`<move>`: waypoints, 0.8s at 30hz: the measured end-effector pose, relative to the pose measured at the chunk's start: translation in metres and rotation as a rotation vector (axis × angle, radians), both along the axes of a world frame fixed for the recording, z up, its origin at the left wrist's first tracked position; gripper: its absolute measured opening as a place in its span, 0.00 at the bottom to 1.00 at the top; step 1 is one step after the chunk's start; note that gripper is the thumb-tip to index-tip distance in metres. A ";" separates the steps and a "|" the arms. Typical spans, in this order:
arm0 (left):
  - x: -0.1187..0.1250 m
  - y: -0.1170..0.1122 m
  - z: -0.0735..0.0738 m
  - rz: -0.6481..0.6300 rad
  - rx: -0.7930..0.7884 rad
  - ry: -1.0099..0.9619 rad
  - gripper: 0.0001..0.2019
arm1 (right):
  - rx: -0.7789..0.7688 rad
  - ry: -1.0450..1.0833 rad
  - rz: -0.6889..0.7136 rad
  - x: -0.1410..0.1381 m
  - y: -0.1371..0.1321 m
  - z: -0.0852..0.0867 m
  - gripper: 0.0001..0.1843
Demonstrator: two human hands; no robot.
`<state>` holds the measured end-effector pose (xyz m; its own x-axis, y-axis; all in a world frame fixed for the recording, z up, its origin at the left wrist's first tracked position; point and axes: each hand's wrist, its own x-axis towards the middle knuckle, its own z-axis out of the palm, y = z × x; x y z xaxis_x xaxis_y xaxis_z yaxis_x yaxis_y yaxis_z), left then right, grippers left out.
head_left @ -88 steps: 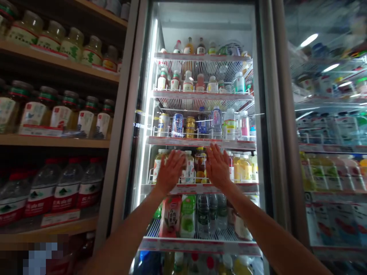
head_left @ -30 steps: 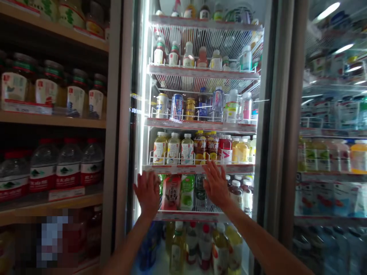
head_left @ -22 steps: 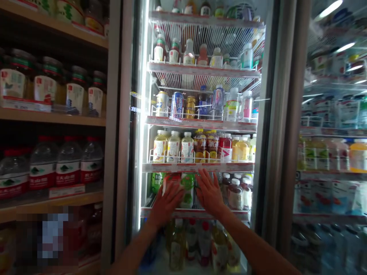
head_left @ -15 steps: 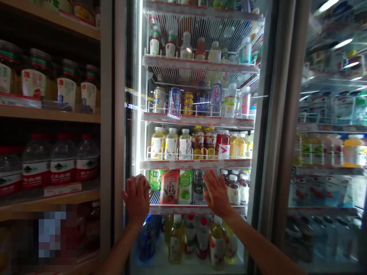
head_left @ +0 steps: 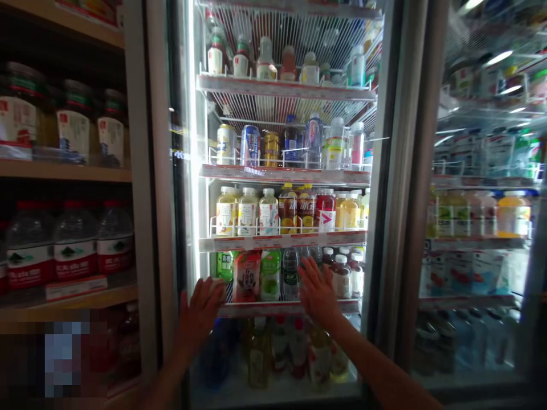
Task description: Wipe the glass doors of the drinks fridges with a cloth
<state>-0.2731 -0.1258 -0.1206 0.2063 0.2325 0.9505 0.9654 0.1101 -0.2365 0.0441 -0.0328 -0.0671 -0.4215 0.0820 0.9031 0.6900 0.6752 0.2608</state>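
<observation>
I face a lit drinks fridge behind a glass door (head_left: 183,188). My right hand (head_left: 318,293) lies flat on the glass with fingers spread, in front of small dark bottles (head_left: 342,276) and a water bottle (head_left: 290,273). My left hand (head_left: 200,310) rests on the glass near the door's left edge, its fingers bent over a small pale thing (head_left: 219,282) that I cannot make out. Between my hands stand a pink carton (head_left: 247,276) and a green-labelled bottle (head_left: 270,273) on a wire shelf (head_left: 260,309).
Wooden shelves on the left carry labelled jars (head_left: 72,134) and big water jugs (head_left: 74,245). The door's grey frame (head_left: 384,171) separates this fridge from a second glass-door fridge (head_left: 478,216) on the right. More bottles stand on the fridge floor (head_left: 277,353).
Both hands slid down the glass from the yellow-bottle shelf to the shelf below. My left hand swept right, then back to the left edge. The view dropped and shifted right.
</observation>
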 end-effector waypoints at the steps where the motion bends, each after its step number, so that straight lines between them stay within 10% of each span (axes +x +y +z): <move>1: -0.004 0.000 0.001 0.032 0.033 -0.058 0.25 | -0.004 0.014 -0.016 0.006 0.002 0.002 0.29; 5: 0.035 0.020 0.019 0.028 0.157 -0.206 0.31 | 0.009 0.058 -0.048 0.016 0.006 0.007 0.28; 11: 0.131 0.060 0.048 -0.245 -0.003 0.219 0.22 | 0.037 0.090 -0.042 0.007 0.005 0.006 0.27; 19: 0.070 0.045 0.061 -0.108 0.183 -0.141 0.25 | 0.026 0.185 -0.146 0.053 0.025 0.012 0.28; 24: 0.116 0.059 0.070 -0.139 0.240 -0.257 0.27 | 0.025 0.218 -0.146 0.063 0.026 0.013 0.31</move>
